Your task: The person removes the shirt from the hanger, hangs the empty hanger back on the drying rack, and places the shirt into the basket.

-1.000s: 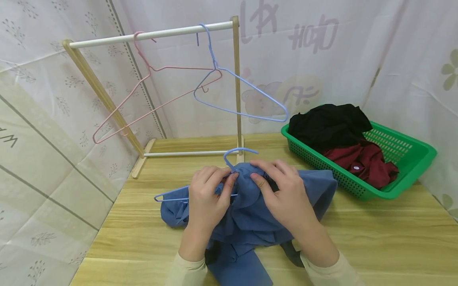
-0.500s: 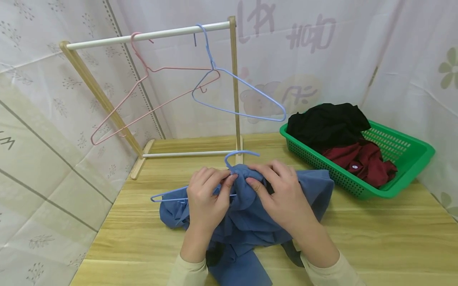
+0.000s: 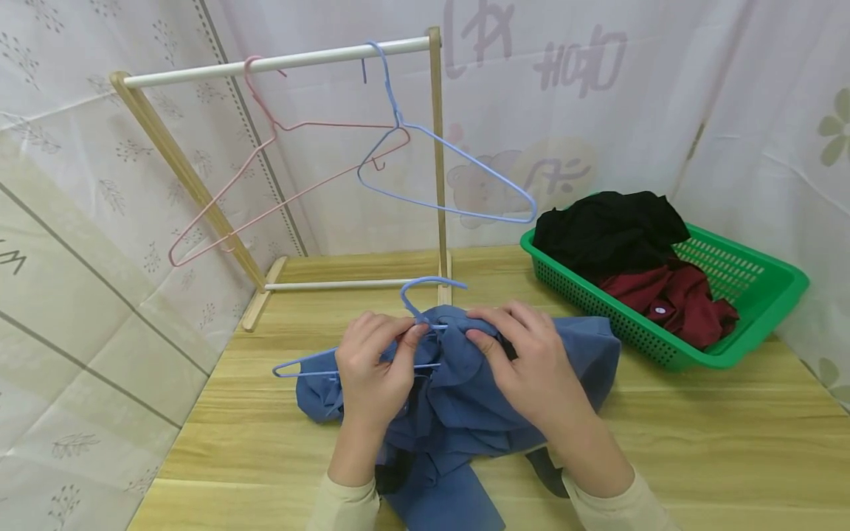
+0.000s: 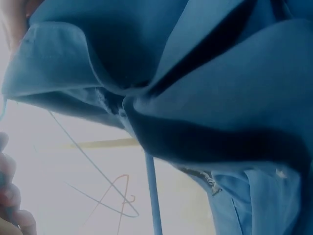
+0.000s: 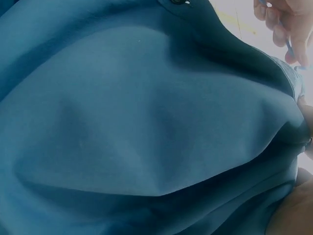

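Observation:
A blue shirt (image 3: 465, 413) lies bunched on the table, with a light-blue hanger (image 3: 434, 279) partly inside it. My left hand (image 3: 372, 361) pinches the hanger at the base of its hook between thumb and fingers. The hanger's left end sticks out over the cloth, and its right end is hidden in the shirt. With thumb and fingers, my right hand (image 3: 531, 361) pinches the shirt near its collar, just right of the hook. In the right wrist view, shirt cloth (image 5: 122, 112) fills most of the picture, and the left hand (image 5: 288, 27) on the hanger shows at upper right.
A rack (image 3: 279, 66) with wooden posts stands behind, carrying a pink hanger (image 3: 345, 125) and another blue hanger (image 3: 468, 156). At right is a green basket (image 3: 764, 317) holding a black garment (image 3: 607, 232) and a dark red garment (image 3: 677, 302). Patterned curtains surround the table (image 3: 232, 442).
My left hand has shifted slightly left with the hanger, and its hook moved with it. More of the hanger now shows between the hands. My right hand stays nearly in place on the shirt.

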The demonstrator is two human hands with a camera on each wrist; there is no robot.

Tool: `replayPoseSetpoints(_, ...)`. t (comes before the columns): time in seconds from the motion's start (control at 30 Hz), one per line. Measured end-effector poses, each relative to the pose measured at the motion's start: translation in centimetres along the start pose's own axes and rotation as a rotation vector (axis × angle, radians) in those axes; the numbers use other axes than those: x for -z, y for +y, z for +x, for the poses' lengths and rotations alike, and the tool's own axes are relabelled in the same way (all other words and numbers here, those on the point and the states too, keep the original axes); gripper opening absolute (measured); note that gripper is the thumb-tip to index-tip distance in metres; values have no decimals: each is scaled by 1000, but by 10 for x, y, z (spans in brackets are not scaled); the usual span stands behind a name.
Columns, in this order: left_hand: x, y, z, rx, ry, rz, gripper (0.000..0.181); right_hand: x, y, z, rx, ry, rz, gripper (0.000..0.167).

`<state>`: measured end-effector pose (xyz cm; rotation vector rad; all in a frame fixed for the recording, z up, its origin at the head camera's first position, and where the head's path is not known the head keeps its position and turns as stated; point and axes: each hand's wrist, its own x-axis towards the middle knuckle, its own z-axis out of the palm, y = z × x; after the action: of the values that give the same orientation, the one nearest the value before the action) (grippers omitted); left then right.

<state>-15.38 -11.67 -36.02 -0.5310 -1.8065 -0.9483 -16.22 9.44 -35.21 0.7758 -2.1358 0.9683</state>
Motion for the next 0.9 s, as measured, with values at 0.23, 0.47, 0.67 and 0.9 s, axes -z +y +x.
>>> replayPoseSetpoints(0.23,12,-8,4,17,73,-17,8,3,8,-2,-5,28,-21,29)
replayPoseSetpoints(0.47,28,-13,8,22,105,-33,8,5,16,-4,-12,34,-22,28)
replayPoseSetpoints(0.67,39,-16,11,26,142,-29,8,7,18,-5,-17,33,-19,26)
replayPoseSetpoints(0.9,52,-23,14,75,187,-42,8,8,22,-6,-32,56,-4,24)
